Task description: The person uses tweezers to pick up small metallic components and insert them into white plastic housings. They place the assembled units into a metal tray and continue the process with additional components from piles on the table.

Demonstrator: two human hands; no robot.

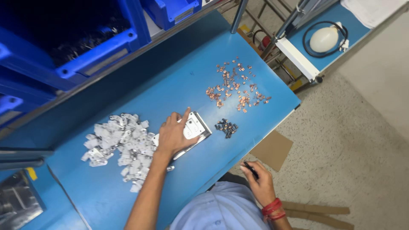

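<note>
The left hand (174, 135) lies palm down, fingers spread, pressing on a flat metal plate (197, 127) near the middle of the blue table (179, 76). The plate's long axis runs on a slant, from the table's near edge up toward the small dark parts; white pieces sit on its top face. The right hand (260, 182) hangs off the table's near edge, beside the person's body, its fingers closed on a thin dark tool (251, 169) that points up toward the table.

Touching the left wrist is a broad heap of white and silver parts (121, 145). Just past the plate's far end lies a small cluster of dark parts (226, 127), and beyond that a loose scatter of copper pieces (234, 87). Blue bins (76, 47) line the shelf behind. Cardboard pieces (272, 149) lie on the speckled floor, and a second blue bench holds a white bulb with a black cable (324, 39).
</note>
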